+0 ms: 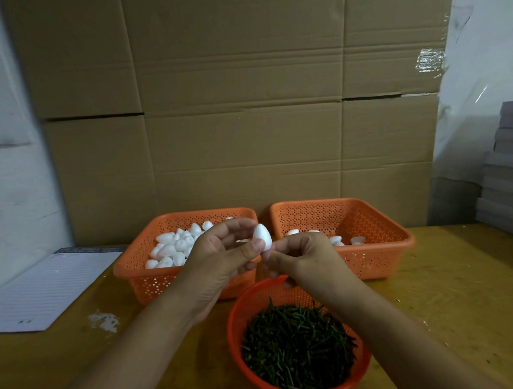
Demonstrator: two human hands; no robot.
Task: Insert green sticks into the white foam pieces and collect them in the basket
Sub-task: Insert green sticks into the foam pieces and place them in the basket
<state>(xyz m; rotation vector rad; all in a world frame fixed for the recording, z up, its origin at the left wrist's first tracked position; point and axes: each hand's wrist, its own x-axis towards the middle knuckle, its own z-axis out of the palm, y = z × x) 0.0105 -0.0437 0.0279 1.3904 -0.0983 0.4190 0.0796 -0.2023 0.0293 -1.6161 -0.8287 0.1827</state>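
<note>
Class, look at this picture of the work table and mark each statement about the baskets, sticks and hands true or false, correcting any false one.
1. The left hand holds a white foam piece up between the two square baskets. True.
2. The green sticks lie in a square basket. False: they fill the round basket nearest the person.
3. The left square basket holds more foam pieces than the right square basket. True.
4. The right hand rests flat on the table. False: it is raised, fingers curled beside the foam piece.
5. A lined sheet of paper lies right of the baskets. False: it lies on the left.
</note>
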